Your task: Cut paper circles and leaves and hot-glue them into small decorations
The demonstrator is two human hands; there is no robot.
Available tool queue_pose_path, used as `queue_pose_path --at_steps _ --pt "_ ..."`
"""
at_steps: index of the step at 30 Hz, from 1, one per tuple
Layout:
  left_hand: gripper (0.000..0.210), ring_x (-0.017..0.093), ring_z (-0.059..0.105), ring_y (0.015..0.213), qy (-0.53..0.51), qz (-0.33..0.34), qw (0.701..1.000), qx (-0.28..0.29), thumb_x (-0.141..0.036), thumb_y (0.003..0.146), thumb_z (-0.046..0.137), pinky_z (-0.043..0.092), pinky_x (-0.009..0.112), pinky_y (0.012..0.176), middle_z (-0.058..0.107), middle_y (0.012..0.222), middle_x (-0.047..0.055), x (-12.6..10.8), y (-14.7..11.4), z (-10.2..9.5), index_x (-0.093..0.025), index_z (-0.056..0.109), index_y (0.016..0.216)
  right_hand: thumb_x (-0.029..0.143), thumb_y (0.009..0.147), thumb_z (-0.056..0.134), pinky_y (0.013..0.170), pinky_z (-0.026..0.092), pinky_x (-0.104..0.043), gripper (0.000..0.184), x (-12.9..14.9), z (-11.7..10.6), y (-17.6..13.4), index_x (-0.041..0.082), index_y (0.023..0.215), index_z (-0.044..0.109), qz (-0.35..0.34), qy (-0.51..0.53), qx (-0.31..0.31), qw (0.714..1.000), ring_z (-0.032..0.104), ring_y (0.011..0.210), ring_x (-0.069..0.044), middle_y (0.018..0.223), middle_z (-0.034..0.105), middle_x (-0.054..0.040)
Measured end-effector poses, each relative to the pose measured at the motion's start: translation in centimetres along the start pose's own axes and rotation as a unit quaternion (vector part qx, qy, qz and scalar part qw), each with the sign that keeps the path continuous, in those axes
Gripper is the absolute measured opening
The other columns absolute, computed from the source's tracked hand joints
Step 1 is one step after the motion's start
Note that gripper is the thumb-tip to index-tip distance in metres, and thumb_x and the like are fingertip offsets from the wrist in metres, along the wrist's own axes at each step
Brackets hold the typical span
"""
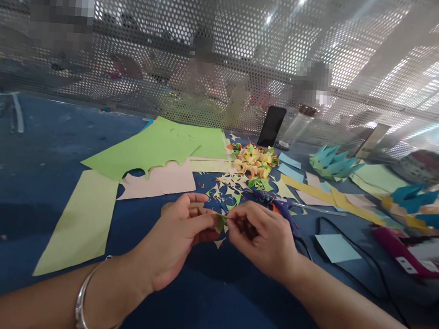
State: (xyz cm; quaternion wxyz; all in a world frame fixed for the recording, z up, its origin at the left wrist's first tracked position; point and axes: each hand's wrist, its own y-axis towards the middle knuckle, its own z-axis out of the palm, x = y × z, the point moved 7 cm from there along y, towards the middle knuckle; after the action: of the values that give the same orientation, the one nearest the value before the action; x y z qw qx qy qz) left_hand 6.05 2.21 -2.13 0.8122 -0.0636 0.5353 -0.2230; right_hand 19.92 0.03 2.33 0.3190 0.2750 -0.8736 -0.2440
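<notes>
My left hand (187, 225), with a silver bangle on the wrist, pinches a small green paper piece (221, 224) between thumb and fingers. Close beside it, my right hand (261, 237) is closed in a pinch at the edge of that piece. A thin tan line runs between the two sets of fingertips; whether it is a stick or a paper edge I cannot tell. Just beyond my hands lie pale paper scraps (231, 183) and a pile of small cut paper petals (255, 161). A blue glue gun (286, 208) rests behind my right hand.
Green sheets (160, 145), a pink sheet (161, 180) and a yellow-green sheet (80, 220) lie left. A phone (272, 126) and a glass bottle (298, 129) stand behind. Rightward are paper strips (315, 190), a folded blue-green paper piece (334, 162), cables and a magenta power strip (405, 252).
</notes>
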Motion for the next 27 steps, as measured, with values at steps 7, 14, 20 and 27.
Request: queue_pose_path --at_steps 7,14,20,27 --pt "0.048 0.013 0.058 0.071 0.039 0.015 0.999 -0.007 -0.015 0.073 0.078 0.049 0.028 0.073 0.061 0.075 -0.003 -0.4 0.1 0.0 -0.019 0.045 0.108 0.011 0.086 0.058 0.054 0.045 -0.023 0.010 0.2 0.0 0.2 0.021 0.085 0.061 0.005 0.003 0.005 1.000 0.054 0.057 -0.009 0.070 0.061 0.0023" --pt "0.032 0.013 0.057 0.072 0.129 0.110 0.985 0.034 -0.016 0.078 0.071 0.046 0.027 0.073 0.061 0.075 -0.004 -1.7 0.4 0.2 -0.022 0.046 0.097 0.016 0.091 0.060 0.055 0.047 -0.023 0.006 0.2 -0.4 0.1 0.019 0.093 0.064 0.008 0.041 0.009 0.999 0.057 0.059 -0.010 0.073 0.064 0.0010" --pt "0.024 0.013 0.059 0.074 0.196 0.128 0.970 0.063 -0.019 0.084 0.067 0.046 0.028 0.074 0.062 0.081 -0.003 -1.9 0.8 0.3 -0.023 0.047 0.095 0.016 0.093 0.056 0.062 0.048 -0.025 0.011 0.1 -0.8 0.4 0.018 0.091 0.067 0.023 0.062 0.005 0.998 0.060 0.064 -0.012 0.074 0.066 -0.0007" --pt "0.020 0.014 0.056 0.075 0.247 0.176 0.943 0.140 -0.027 0.090 0.067 0.045 0.028 0.073 0.058 0.083 -0.002 -3.0 0.5 1.0 -0.024 0.049 0.096 0.023 0.093 0.057 0.054 0.044 -0.024 0.014 -1.4 -0.8 0.5 0.019 0.086 0.068 0.112 0.089 0.014 0.990 0.054 0.057 -0.011 0.068 0.063 0.0006"
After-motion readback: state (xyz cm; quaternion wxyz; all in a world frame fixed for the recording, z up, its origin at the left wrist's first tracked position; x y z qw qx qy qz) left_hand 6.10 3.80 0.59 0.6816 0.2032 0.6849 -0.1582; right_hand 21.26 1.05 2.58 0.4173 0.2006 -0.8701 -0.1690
